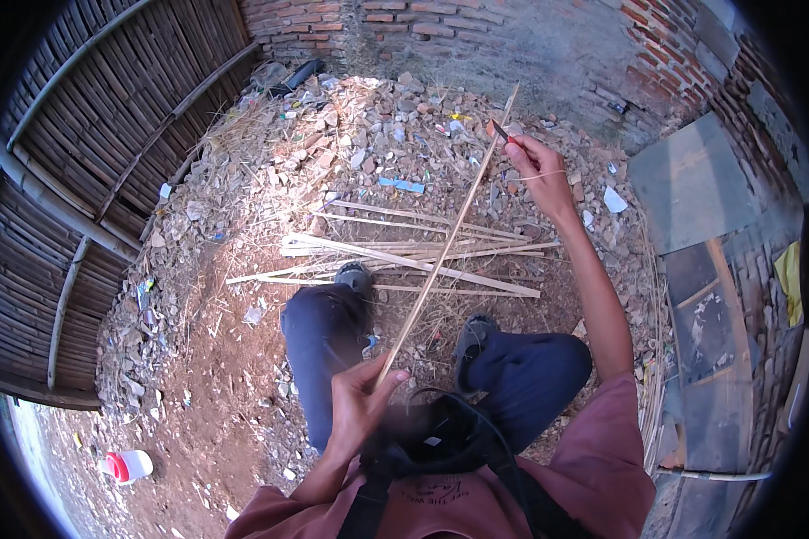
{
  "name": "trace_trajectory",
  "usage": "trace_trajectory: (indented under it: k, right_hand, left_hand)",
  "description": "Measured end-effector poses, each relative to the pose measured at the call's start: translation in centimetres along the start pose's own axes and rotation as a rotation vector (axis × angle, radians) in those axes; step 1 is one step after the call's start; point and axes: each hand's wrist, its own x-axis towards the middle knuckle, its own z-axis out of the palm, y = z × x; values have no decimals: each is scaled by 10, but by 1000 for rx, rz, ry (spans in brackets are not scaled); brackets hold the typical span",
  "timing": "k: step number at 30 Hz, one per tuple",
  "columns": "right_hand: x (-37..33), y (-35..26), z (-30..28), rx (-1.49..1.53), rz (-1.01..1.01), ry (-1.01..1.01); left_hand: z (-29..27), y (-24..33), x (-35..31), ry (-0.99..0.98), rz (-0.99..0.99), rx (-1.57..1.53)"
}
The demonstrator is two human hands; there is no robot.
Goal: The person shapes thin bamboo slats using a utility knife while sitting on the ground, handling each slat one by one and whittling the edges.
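A long, thin bamboo strip (448,247) slants from near my lap up toward the far right. My left hand (360,400) is closed around its near end. In my right hand (539,169) is a small knife (502,134) with a red handle, its dark blade lying against the strip close to the far end. Below the strip, several pale bamboo strips (485,281) lie crossed in a loose pile on the ground, just beyond my feet.
Rubble and litter (342,148) cover the ground toward a brick wall (440,27). A bamboo slat wall (90,171) stands left, grey panels (697,184) lean right. A red and white container (129,466) sits at lower left; a blue scrap (402,185) lies ahead.
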Motion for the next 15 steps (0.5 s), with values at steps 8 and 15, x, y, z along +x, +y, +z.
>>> trace_trajectory:
  k: [8, 15]
  right_hand:
    - [2, -1, -5, -63, -87, -37]
    - [6, -2, -11, -74, -109, 5]
  left_hand:
    - [-4, 6, -1, -3, 46, -5]
    - [4, 4, -5, 90, 143, 74]
